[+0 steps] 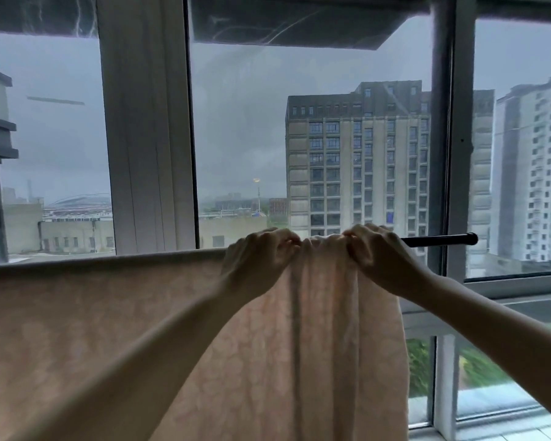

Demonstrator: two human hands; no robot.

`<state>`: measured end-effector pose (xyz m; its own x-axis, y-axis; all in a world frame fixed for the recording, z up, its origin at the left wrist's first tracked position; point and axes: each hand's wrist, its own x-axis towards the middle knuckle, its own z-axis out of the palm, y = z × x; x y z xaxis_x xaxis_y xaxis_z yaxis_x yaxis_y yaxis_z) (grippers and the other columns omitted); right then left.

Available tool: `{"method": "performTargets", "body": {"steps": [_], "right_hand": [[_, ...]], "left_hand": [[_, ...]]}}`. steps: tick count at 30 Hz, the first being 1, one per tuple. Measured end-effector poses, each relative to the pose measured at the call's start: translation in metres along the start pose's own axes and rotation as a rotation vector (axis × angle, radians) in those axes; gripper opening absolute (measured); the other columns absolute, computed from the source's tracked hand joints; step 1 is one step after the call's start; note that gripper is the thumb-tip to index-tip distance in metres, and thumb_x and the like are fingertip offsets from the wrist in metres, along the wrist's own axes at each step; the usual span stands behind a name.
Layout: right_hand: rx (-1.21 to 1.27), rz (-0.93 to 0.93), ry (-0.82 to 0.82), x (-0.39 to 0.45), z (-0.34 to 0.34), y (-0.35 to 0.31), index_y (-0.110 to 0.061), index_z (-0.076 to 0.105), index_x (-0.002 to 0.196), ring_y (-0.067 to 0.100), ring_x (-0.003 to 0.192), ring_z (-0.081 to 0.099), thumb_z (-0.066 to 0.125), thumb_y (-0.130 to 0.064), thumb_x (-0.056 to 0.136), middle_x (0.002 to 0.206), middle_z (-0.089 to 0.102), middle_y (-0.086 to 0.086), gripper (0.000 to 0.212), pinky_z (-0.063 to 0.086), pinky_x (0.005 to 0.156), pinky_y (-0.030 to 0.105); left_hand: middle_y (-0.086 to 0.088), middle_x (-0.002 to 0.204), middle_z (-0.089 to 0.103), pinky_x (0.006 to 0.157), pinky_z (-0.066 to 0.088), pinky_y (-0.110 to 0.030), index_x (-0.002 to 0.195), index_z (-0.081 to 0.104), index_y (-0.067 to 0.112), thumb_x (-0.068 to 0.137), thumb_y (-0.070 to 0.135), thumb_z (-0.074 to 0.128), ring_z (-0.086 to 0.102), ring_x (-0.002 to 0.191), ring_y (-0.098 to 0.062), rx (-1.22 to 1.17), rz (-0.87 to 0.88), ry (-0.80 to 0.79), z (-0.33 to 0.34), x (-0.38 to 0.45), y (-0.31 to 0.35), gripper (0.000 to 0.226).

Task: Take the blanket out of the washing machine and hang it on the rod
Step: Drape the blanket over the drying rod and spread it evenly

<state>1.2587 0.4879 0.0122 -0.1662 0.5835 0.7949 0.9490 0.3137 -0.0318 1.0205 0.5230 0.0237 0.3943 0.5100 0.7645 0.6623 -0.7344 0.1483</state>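
A pale pink patterned blanket (325, 329) hangs draped over a black rod (439, 240), covering all of it except the bare right end. To the left the cloth lies flat and spread along the rod; between my hands it is bunched into folds. My left hand (258, 259) grips the top fold of the blanket on the rod. My right hand (379, 256) grips the bunched edge a little to the right, next to the bare rod. The washing machine is out of view.
Large windows with white frames (147, 138) stand right behind the rod. A grey upright frame post (458, 154) rises behind the rod's right end. Tall buildings (357, 160) and grey sky show through the glass.
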Motion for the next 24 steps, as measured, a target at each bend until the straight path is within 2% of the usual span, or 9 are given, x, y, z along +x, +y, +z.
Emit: {"method": "performTargets", "body": {"steps": [4,7,10,12,14,16,19,22,24], "right_hand": [[-0.018,-0.054,0.049,-0.003,0.0,-0.002,-0.009,0.061,0.107,0.018,0.089,0.06,0.048,-0.022,0.097,0.099,0.065,0.007,0.021,0.054,0.081,0.034],[0.047,-0.074,0.065,0.002,-0.003,-0.001,-0.009,0.06,0.098,0.015,0.085,0.058,0.052,-0.016,0.095,0.093,0.063,0.005,0.011,0.054,0.078,0.033],[0.009,-0.125,0.037,0.01,-0.002,0.0,-0.006,0.058,0.099,0.019,0.089,0.057,0.046,-0.017,0.095,0.095,0.061,0.008,0.017,0.052,0.078,0.033],[-0.043,-0.148,0.013,0.016,0.0,0.004,-0.003,0.057,0.1,0.022,0.09,0.056,0.049,-0.005,0.093,0.096,0.06,0.012,0.011,0.05,0.077,0.03],[-0.04,-0.112,0.023,0.02,-0.005,0.014,-0.001,0.055,0.1,0.019,0.084,0.053,0.048,0.008,0.09,0.095,0.058,0.012,0.016,0.041,0.07,0.023],[0.037,-0.001,0.035,0.024,-0.018,0.031,-0.003,0.051,0.097,0.014,0.076,0.046,0.042,0.01,0.09,0.091,0.053,0.011,0.017,0.034,0.066,0.02],[0.143,0.126,0.068,0.024,-0.033,0.067,-0.014,0.044,0.088,0.009,0.07,0.044,0.037,0.007,0.091,0.086,0.049,0.004,0.023,0.034,0.061,0.022],[0.075,-0.019,-0.067,0.015,-0.035,0.079,-0.016,0.051,0.089,0.018,0.085,0.055,0.046,-0.009,0.097,0.091,0.059,0.006,0.012,0.044,0.071,0.028],[0.099,-0.068,-0.161,0.007,-0.029,0.073,-0.012,0.057,0.096,0.018,0.088,0.055,0.047,-0.024,0.098,0.096,0.06,0.005,0.016,0.047,0.076,0.031]], "left_hand": [[0.019,0.108,0.069,0.075,0.041,-0.027,0.111,0.063,0.041,0.093,0.051,0.046,0.063,0.103,-0.011,-0.008,-0.091,-0.016,0.007,0.005,0.015,0.027],[0.019,0.102,0.071,0.076,0.047,-0.029,0.103,0.065,0.042,0.09,0.052,0.052,0.065,0.1,-0.01,-0.016,-0.15,0.012,0.011,0.009,0.016,0.022],[0.02,0.095,0.071,0.079,0.051,-0.033,0.094,0.065,0.041,0.087,0.048,0.057,0.066,0.096,-0.01,-0.009,-0.22,0.053,0.013,0.01,0.014,0.013],[0.02,0.091,0.07,0.08,0.052,-0.035,0.088,0.064,0.042,0.085,0.046,0.058,0.066,0.094,-0.011,-0.027,-0.263,0.05,0.015,0.012,0.016,0.008],[0.021,0.088,0.069,0.082,0.053,-0.038,0.085,0.064,0.044,0.082,0.047,0.055,0.066,0.091,-0.012,-0.047,-0.289,0.045,0.017,0.014,0.017,0.01],[0.021,0.086,0.069,0.083,0.053,-0.039,0.084,0.063,0.046,0.079,0.047,0.053,0.066,0.09,-0.013,-0.049,-0.314,0.07,0.018,0.014,0.019,0.012],[0.023,0.084,0.068,0.085,0.051,-0.036,0.081,0.064,0.044,0.084,0.042,0.056,0.065,0.091,-0.011,-0.043,-0.34,0.115,0.023,0.013,0.02,0.008],[0.025,0.082,0.067,0.084,0.05,-0.034,0.08,0.065,0.041,0.088,0.036,0.06,0.064,0.09,-0.008,-0.048,-0.362,0.137,0.026,0.014,0.025,0.011],[0.025,0.082,0.067,0.085,0.051,-0.036,0.081,0.065,0.04,0.088,0.035,0.059,0.063,0.089,-0.008,-0.056,-0.37,0.119,0.027,0.016,0.028,0.01]]}}
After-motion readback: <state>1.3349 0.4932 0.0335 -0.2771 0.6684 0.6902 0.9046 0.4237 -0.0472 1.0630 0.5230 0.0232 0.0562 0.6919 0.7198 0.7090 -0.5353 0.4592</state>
